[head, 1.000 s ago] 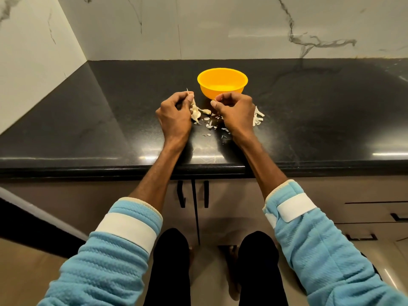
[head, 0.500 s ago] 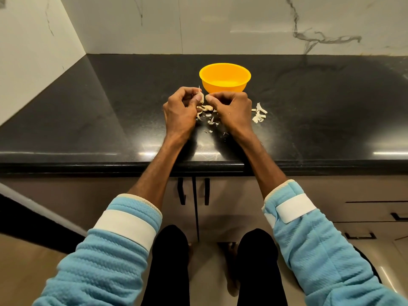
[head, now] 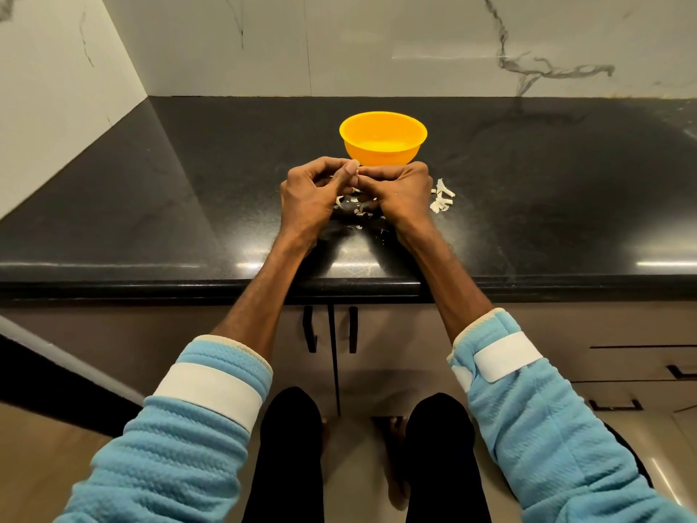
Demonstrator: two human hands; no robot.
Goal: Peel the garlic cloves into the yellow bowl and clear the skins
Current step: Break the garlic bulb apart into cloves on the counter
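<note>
The left grip (head: 313, 194) and the right grip (head: 399, 190) meet just before the yellow bowl (head: 383, 145), both pinching a mostly hidden garlic clove (head: 357, 174); skins (head: 441, 200) lie on the bench (head: 188, 183).

The left forearm (head: 264, 292) and the right forearm (head: 449, 273) are stretched forward and angled inward. The left grip (head: 313, 194) and the right grip (head: 401, 190) are held together, backs up, fingers curled under. A garlic clove (head: 358, 171), mostly hidden, is pinched between the meeting thumb tips.
</note>
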